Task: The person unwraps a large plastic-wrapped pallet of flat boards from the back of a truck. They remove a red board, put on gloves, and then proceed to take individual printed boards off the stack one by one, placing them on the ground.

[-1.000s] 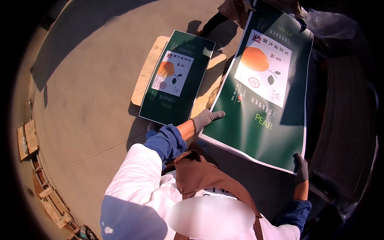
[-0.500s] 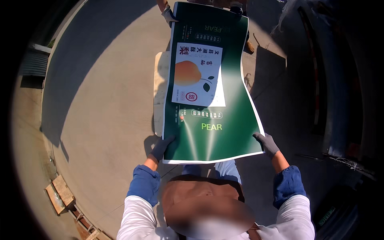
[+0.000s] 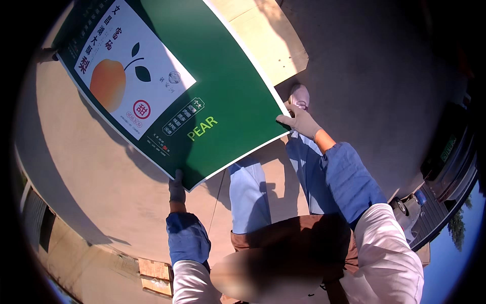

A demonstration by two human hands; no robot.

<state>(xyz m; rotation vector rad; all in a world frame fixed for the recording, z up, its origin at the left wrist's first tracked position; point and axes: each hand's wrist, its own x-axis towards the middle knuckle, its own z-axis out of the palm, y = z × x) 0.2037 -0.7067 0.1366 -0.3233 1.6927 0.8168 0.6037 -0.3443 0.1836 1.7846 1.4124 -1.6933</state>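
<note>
A large flat green cardboard sheet [image 3: 228, 96], printed with a white panel and an orange fruit picture, is held out in front of me above the concrete ground. My gloved left hand [image 3: 176, 189] grips its near left corner. My gloved right hand [image 3: 300, 122] grips its near right corner. Both forearms wear blue sleeve covers over white sleeves. Below the sheet my legs in light blue trousers and one pale shoe [image 3: 299, 96] show.
A pale wooden board or pallet [image 3: 263, 35] lies on the ground beyond the sheet. A dark vehicle [image 3: 445, 162] stands at the right. Small wooden blocks [image 3: 154, 276] lie on the concrete at lower left, near a wall edge [image 3: 35, 223].
The view has swung: the sheet, held upright and centred before, now tilts to the upper left. Both hands keep their grip on its near corners, and I have stepped forward.
</note>
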